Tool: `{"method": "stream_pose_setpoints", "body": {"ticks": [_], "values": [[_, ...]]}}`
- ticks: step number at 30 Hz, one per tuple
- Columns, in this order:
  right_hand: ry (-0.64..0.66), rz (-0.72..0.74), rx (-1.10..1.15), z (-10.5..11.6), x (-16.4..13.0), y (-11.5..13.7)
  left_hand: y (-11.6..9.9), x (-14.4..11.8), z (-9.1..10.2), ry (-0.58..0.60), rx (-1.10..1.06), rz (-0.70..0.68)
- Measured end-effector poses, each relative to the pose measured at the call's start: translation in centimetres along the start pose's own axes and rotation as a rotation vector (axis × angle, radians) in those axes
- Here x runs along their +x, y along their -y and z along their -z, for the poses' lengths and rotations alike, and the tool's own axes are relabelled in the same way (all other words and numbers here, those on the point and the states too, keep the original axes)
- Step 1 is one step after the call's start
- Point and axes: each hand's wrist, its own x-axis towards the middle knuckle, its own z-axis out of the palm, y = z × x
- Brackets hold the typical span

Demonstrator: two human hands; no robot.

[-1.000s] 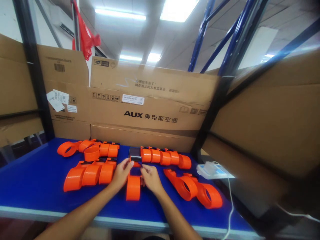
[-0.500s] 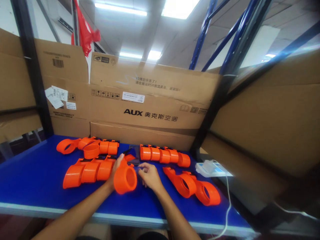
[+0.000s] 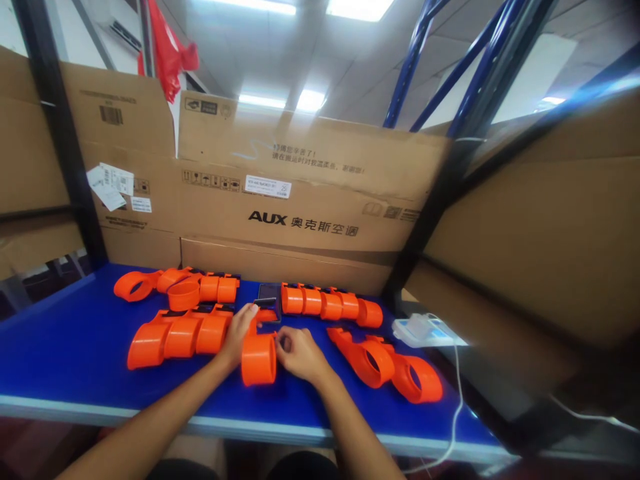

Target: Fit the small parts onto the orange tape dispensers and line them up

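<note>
An orange cuff (image 3: pixel 259 359) was clamped by the left hand (image 3: pixel 239 335) at nine o'clock, steadied for the right hand (image 3: pixel 299 353), whose fingers were pinched together at three o'clock.

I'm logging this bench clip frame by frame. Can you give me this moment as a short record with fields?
Setting: blue table walled in by cardboard boxes
Left hand: grips the orange ring part at its left side
Right hand: at the part's right edge, fingers curled against it
Nearby: rows of orange parts; dark phone-like device behind the hands
Right end: white charger with cable
</note>
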Motion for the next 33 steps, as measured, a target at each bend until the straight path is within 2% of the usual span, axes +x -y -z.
{"method": "stream_pose_setpoints", "body": {"ticks": [4,8,15,23,33], "values": [[-0.165,0.025,0.108,0.2,0.0,-0.2,-0.4,-0.4,-0.4,0.104,0.057,-0.025],[-0.257,0.095,0.222,0.0,0.2,0.0,0.0,-0.3,-0.4,0.164,0.076,-0.071],[-0.444,0.047,0.184,-0.9,0.2,0.2,-0.7,-0.8,-0.8,0.303,0.054,-0.048],[-0.523,0.158,0.044,-1.8,-0.4,0.5,-1.5,-1.4,-1.0,0.297,0.068,-0.012],[-0.489,0.219,0.047,-2.0,-0.3,0.6,-1.7,-1.3,-0.5,0.289,0.085,-0.029]]}}
